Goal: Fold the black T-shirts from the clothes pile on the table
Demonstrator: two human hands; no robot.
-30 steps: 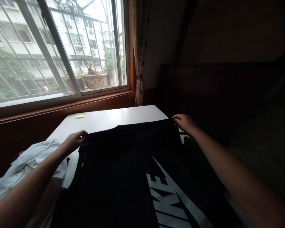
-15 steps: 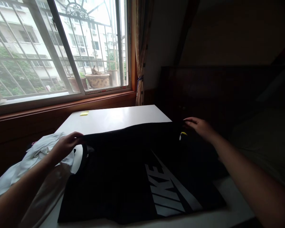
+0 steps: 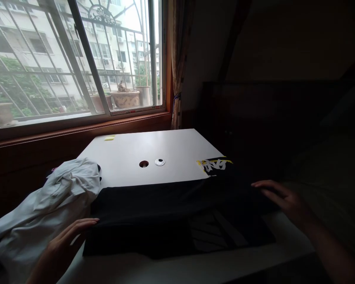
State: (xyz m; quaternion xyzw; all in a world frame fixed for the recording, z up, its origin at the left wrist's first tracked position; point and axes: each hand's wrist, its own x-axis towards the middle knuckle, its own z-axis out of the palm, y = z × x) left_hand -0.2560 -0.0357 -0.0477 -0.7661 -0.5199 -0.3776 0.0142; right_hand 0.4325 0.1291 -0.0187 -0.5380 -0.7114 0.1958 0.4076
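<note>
A black garment [image 3: 165, 213] with a white printed logo lies folded over on the white table [image 3: 154, 150]. My left hand [image 3: 65, 246] rests at its left edge, fingers stretched out and flat. On the garment's right edge my right hand [image 3: 284, 199] lies with fingers spread, holding nothing. Another dark piece of cloth with a yellow and white print [image 3: 215, 165] sits at the table's right edge, just beyond the folded garment.
A crumpled white garment [image 3: 47, 201] is heaped on the table's left side. A round cable hole [image 3: 143, 164] and its white cap [image 3: 159, 162] lie mid-table, a yellow sticky note [image 3: 109, 138] near the window. Dark bed and headboard stand to the right.
Both hands drew the garment's far edge toward me and folded it over, then let go. The logo is now mostly covered, and the cable hole and cap are uncovered.
</note>
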